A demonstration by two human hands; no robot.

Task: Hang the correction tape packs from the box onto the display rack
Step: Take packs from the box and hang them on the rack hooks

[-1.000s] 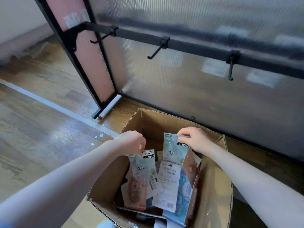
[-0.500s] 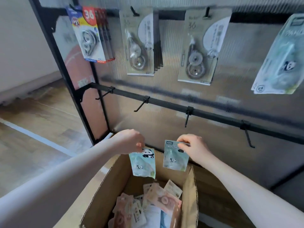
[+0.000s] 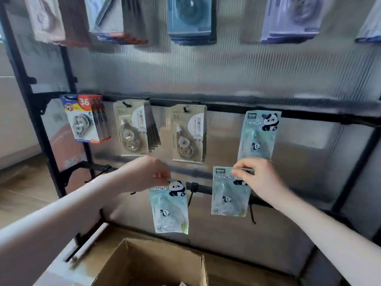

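Now each hand, left hand (image 3: pixel 144 174) and right hand (image 3: pixel 260 178), pinches a panda pack

Your lower-centre hook (image 3: pixel 190 194) hangs bare between both held packs, hung panda pack (image 3: pixel 257 137) crowding upper right, open box (image 3: pixel 156 265) below.

left hand (image 3: pixel 144 174): bare, no glove, no ring seen
right hand (image 3: pixel 260 178): bare, no glove, no ring seen
forearms: both bare, no sleeves or watch in view
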